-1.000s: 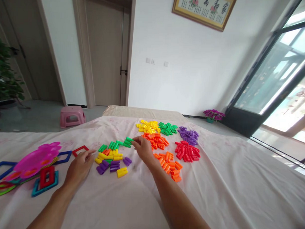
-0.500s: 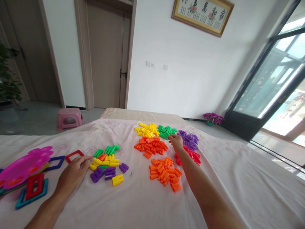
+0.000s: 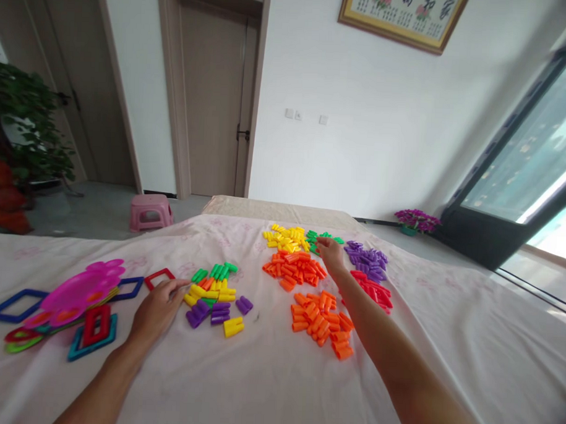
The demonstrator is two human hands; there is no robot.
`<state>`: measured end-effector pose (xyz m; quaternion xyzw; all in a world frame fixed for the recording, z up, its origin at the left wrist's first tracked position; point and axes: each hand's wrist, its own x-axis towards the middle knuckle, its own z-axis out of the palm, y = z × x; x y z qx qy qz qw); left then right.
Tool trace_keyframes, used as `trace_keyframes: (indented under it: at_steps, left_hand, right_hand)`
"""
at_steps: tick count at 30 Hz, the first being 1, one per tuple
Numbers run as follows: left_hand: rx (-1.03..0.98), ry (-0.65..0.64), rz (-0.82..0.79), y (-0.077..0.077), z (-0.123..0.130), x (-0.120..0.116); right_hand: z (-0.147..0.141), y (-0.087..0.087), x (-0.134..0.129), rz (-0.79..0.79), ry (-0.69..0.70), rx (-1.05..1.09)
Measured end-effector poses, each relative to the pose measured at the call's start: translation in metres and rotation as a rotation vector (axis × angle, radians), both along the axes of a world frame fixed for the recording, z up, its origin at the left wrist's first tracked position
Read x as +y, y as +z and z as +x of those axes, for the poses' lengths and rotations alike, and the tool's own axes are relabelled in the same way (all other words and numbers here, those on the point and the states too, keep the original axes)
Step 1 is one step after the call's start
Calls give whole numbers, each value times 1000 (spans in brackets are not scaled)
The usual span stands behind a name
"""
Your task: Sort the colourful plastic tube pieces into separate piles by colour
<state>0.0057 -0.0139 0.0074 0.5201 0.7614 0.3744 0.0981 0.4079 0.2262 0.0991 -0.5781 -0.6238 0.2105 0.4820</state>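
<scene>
My left hand point(image 3: 160, 302) lies on the cloth with its fingers stretched out, the fingertips beside a mixed pile of plastic building pieces. This pile has green pieces point(image 3: 219, 271), yellow pieces point(image 3: 224, 293), purple pieces point(image 3: 220, 313) and a little orange. My right hand point(image 3: 330, 251) reaches to the far green pile point(image 3: 334, 238), its fingers drawn together at the near left edge of that pile. Whatever is between those fingertips is hidden. Around it lie a yellow pile point(image 3: 286, 239), a purple pile point(image 3: 367, 259), a red-orange pile point(image 3: 294, 268) and a red pile point(image 3: 370, 290).
A light orange pile point(image 3: 321, 317) is nearer to me. At left are a pink flower-shaped plate point(image 3: 80, 294) and frames: blue point(image 3: 17, 304), red point(image 3: 97, 325) and teal point(image 3: 92, 349). A pink stool point(image 3: 151, 213) stands beyond the cloth-covered surface point(image 3: 240, 383).
The view has turned slightly left, so everything sits further right. My right hand has shifted from the near side of the green pile onto its edge. My left hand stays by the mixed pile.
</scene>
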Motion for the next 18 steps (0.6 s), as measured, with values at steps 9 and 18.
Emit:
trace_keyframes:
  at_steps: [9, 18]
  left_hand:
    - [-39, 0, 6, 10, 6, -4]
    - [-21, -17, 17, 8, 4, -3]
  right_hand:
    - [-117, -12, -120, -86, 761, -408]
    - [-155, -30, -151, -123, 651, -712]
